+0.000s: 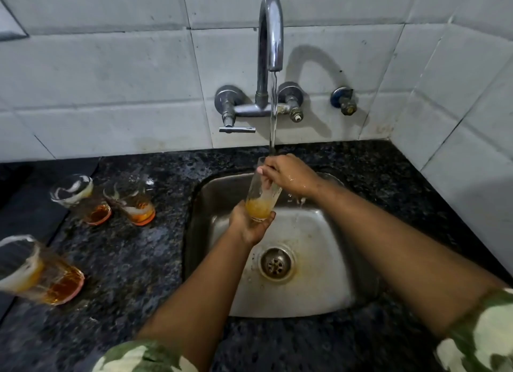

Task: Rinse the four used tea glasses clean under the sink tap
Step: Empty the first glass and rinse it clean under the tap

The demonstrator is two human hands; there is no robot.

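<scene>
Looks forward and steeply down from head height, close over the steel sink (313, 260) and dark counter (133, 260), facing the tiled wall (111, 66) and tap (270, 30), forearms reaching in from the bottom edge.

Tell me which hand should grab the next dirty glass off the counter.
Left, probably. The three unrinsed glasses stand on the counter left of the sink, on the left hand's side. It must first release the glass under the tap, where the right hand's fingers are busy.
</scene>
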